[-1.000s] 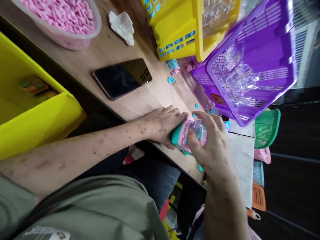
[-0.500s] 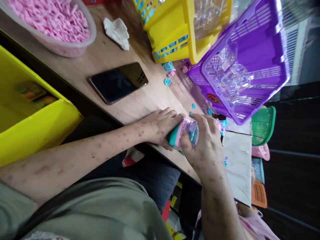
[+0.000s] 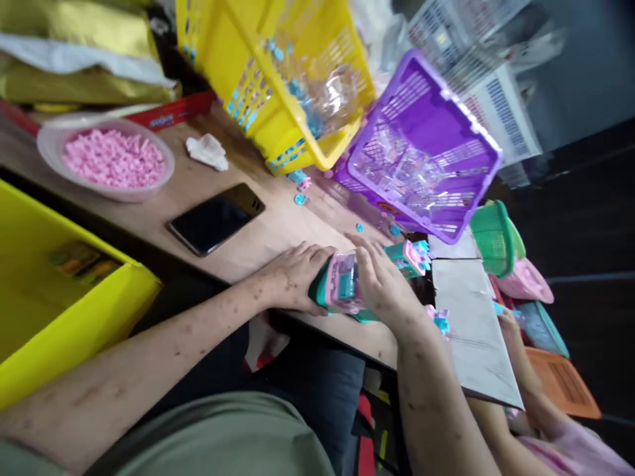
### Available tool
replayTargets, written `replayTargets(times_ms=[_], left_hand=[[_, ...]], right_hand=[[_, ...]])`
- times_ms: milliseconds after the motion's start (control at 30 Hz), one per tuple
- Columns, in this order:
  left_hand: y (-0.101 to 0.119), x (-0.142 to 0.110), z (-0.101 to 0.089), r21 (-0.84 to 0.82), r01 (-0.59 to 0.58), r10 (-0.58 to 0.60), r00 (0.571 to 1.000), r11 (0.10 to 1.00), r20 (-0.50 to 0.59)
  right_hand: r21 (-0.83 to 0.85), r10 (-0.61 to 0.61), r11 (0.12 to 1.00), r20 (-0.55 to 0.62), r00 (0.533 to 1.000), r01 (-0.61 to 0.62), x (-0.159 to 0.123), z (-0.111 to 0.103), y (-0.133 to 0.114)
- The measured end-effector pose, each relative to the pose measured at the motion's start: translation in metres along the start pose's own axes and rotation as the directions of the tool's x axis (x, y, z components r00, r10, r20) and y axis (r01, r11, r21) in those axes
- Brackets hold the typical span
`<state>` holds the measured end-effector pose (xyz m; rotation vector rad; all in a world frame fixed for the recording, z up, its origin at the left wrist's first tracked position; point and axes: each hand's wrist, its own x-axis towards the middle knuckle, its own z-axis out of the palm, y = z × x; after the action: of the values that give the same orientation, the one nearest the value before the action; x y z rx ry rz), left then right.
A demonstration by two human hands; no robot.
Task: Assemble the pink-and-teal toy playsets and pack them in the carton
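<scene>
A teal and pink plastic toy case [image 3: 338, 284] with a clear part on it stands on the wooden table near its front edge. My left hand [image 3: 292, 277] is wrapped round its teal left side, thumb toward me. My right hand [image 3: 384, 281] presses on the clear part from the right, fingers close together and fingertips partly hidden. Just beyond that hand lies another teal and pink toy piece [image 3: 409, 258] with small blue parts at its end.
A phone [image 3: 218, 218], a crumpled tissue [image 3: 207, 152] and a bowl [image 3: 166, 165] of pink parts are at left. Behind stand a yellow basket [image 3: 292, 155] and a purple basket [image 3: 483, 135] holding clear pieces. Another person's arm [image 3: 518, 357] reaches in at right, near grey cardboard [image 3: 476, 324].
The view has shifted, showing more of the table's far side. My right hand's fingers have moved from curling over the clear part to lying straighter against it. My left hand keeps its hold.
</scene>
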<state>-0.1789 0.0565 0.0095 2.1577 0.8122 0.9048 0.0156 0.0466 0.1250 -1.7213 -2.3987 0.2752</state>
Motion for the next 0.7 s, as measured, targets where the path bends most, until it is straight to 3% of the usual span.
replayTargets(times_ms=[100, 167, 200, 267, 333, 367, 433, 500, 567, 633, 700], left_hand=[[-0.003, -0.007, -0.011, -0.013, 0.024, -0.024, 1.000, 1.000, -0.007], [-0.011, -0.015, -0.029, 0.025, 0.108, -0.106, 0.993, 0.994, -0.050], [-0.016, -0.018, -0.040, 0.079, 0.168, -0.161, 0.983, 0.983, -0.086], [-0.020, -0.027, -0.062, 0.217, 0.258, -0.213, 0.954, 0.941, -0.212], [-0.014, -0.036, -0.072, 0.324, 0.296, -0.147, 0.898, 0.899, -0.415], [-0.007, -0.041, -0.069, 0.352, 0.276, -0.075, 0.869, 0.894, -0.490], [0.007, -0.046, -0.048, 0.339, 0.179, 0.041, 0.832, 0.924, -0.553], [0.014, -0.042, -0.014, 0.246, 0.076, 0.042, 0.896, 0.966, -0.443], [0.012, -0.025, 0.019, 0.204, 0.079, -0.030, 0.972, 0.976, -0.232], [0.003, 0.000, 0.044, 0.203, 0.128, -0.125, 0.992, 0.971, -0.026], [-0.007, 0.024, 0.057, 0.183, 0.158, -0.180, 0.978, 0.970, 0.109]], right_hand=[[0.001, -0.018, 1.000, -0.063, 0.998, 0.018, -0.001, -0.010, -0.004], [0.026, -0.003, 1.000, -0.201, 0.980, 0.008, -0.008, -0.022, 0.004], [0.036, 0.028, 0.999, -0.305, 0.952, -0.018, -0.015, -0.026, 0.013], [0.058, 0.135, 0.991, -0.509, 0.850, -0.122, -0.032, -0.025, 0.038], [0.104, 0.272, 0.959, -0.589, 0.761, -0.263, -0.048, -0.010, 0.062], [0.147, 0.326, 0.944, -0.552, 0.768, -0.295, -0.055, 0.000, 0.070], [0.240, 0.351, 0.932, -0.414, 0.840, -0.272, -0.063, 0.019, 0.075], [0.343, 0.338, 0.909, -0.271, 0.901, -0.238, -0.066, 0.025, 0.065], [0.413, 0.303, 0.886, -0.169, 0.938, -0.212, -0.065, 0.015, 0.053], [0.412, 0.212, 0.902, -0.167, 0.963, -0.127, -0.059, -0.007, 0.047], [0.364, 0.099, 0.931, -0.250, 0.963, -0.001, -0.045, -0.036, 0.055]])
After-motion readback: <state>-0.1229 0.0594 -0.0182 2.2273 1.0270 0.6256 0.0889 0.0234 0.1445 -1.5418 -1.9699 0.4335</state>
